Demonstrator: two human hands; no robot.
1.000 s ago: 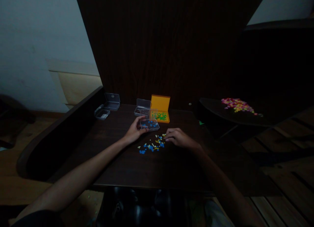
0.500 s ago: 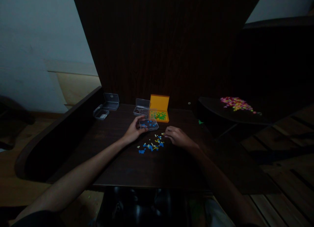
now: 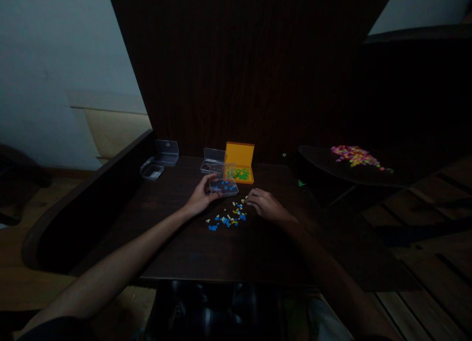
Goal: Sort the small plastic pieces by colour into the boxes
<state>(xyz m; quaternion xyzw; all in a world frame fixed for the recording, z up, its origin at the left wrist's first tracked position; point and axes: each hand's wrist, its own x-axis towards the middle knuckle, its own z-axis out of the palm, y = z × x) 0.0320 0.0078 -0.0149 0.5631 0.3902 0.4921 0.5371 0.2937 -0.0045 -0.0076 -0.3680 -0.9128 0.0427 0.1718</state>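
My left hand (image 3: 202, 197) grips the left side of a clear plastic box (image 3: 231, 194), thumb in front and fingers behind. Small blue pieces lie inside that box. Just right of it, my right hand (image 3: 266, 203) is closed with its fingertips pinched down at the edge of a loose pile of small blue, yellow and cream pieces (image 3: 226, 221). Whatever sits between those fingertips is too small to make out. The pile spreads over the dark table in front of the box.
Behind the held box stand an open orange box (image 3: 239, 154) with green pieces and an open clear box (image 3: 214, 155). Two more clear cases (image 3: 167, 156) lie at the left. Pink and yellow pieces (image 3: 357, 156) cover part of a side shelf (image 3: 317, 159). A green scrap (image 3: 301, 183) lies at right.
Almost nothing differs. My right hand has shifted very slightly up and left at the pile's edge; my left hand and the clear box stay in place.
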